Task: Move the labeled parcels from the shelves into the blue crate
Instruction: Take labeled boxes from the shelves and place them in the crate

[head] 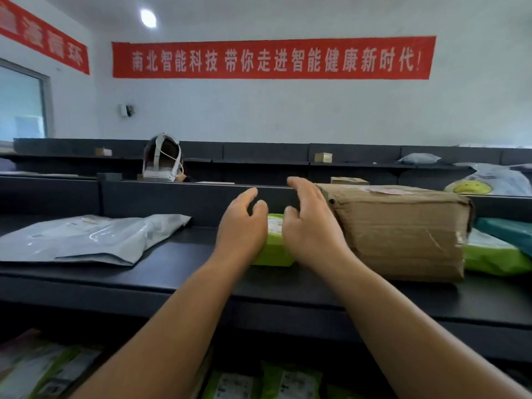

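Two hands reach over the dark shelf [86, 286], one each side of a small green parcel [275, 250]. Left hand [244, 226] sits at the parcel's left edge, fingers loosely spread and a bit curled, thumb up; it hides that edge, so contact cannot be told. Right hand [311, 226] is at the parcel's right side, fingers relaxed and raised, not wrapped round anything. Hands are apart with the parcel between them; neither clearly grips it.

Green parcel lies flat on the shelf with a white label on top, just beside a big brown box [403, 234] wrapped in tape. The back of the right hand is close against the box's left end. Right of the box lie another green parcel [495, 257] and a teal bag [509, 230] partly on top of it. A grey plastic mailer [86, 240] lies flat on the shelf, well apart to the left.

Lower shelf below holds more green labeled packets [290, 381], partly hidden by the forearms. Blue crate not in view.

Background: more dark shelving with small boxes and bags, a person wearing a white head rig [162, 158] behind the shelf divider, red banner [273, 57] with white characters on the wall.
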`<act>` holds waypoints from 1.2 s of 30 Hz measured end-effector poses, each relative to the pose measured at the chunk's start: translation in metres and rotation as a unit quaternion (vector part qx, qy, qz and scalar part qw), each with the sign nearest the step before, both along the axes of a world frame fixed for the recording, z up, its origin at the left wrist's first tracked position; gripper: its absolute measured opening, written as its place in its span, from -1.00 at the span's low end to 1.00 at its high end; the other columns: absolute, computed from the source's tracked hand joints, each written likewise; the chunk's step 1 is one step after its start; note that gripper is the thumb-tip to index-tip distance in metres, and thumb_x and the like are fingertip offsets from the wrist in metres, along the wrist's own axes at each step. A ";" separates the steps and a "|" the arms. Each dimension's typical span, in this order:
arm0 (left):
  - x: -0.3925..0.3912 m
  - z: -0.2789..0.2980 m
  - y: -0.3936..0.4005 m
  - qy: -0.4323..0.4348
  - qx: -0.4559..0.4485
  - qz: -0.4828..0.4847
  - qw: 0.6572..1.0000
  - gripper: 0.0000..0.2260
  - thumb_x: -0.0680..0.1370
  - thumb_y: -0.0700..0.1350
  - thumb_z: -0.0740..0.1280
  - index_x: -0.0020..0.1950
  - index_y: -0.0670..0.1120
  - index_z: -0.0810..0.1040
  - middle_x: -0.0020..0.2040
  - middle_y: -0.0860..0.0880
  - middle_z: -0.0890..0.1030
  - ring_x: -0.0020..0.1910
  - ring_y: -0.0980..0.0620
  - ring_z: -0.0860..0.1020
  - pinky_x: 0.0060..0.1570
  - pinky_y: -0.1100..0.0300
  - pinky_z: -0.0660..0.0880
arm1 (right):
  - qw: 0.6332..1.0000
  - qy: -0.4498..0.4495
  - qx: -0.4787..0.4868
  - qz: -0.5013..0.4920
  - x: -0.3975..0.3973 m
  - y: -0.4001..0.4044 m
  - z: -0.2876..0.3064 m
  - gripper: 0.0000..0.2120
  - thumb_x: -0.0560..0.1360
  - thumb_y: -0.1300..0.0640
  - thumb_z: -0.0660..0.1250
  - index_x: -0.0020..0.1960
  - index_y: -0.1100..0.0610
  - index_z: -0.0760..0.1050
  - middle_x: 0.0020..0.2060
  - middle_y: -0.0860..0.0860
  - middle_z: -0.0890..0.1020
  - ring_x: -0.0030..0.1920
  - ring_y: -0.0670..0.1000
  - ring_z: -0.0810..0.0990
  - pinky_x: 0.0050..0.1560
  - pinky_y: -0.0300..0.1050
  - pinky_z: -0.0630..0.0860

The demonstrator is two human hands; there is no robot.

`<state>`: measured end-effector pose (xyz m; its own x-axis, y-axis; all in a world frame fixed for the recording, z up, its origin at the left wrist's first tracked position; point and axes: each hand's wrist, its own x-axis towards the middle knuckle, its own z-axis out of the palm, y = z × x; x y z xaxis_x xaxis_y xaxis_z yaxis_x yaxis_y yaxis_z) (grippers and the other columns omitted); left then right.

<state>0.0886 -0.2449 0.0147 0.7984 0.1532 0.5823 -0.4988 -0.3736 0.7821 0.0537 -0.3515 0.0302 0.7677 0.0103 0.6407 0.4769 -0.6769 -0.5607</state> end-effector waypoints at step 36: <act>-0.017 0.019 -0.129 0.109 -0.289 -0.105 0.945 -0.79 0.39 -0.11 0.27 -0.11 -0.12 0.66 -0.03 -0.25 0.66 -0.08 -0.20 0.61 -0.10 -0.05 0.53 | 0.955 0.083 0.282 -0.032 0.004 -0.204 0.017 -0.75 0.55 0.13 0.18 0.18 0.07 0.51 -0.09 -0.04 0.57 -0.12 -0.02 0.50 -0.09 -0.03 0.45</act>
<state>0.0716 -0.3737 0.0336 0.9381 0.2200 0.2676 -0.3177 0.2379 0.9179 0.0573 -0.5551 0.0476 0.8469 -0.3508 0.3996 0.3174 -0.2695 -0.9092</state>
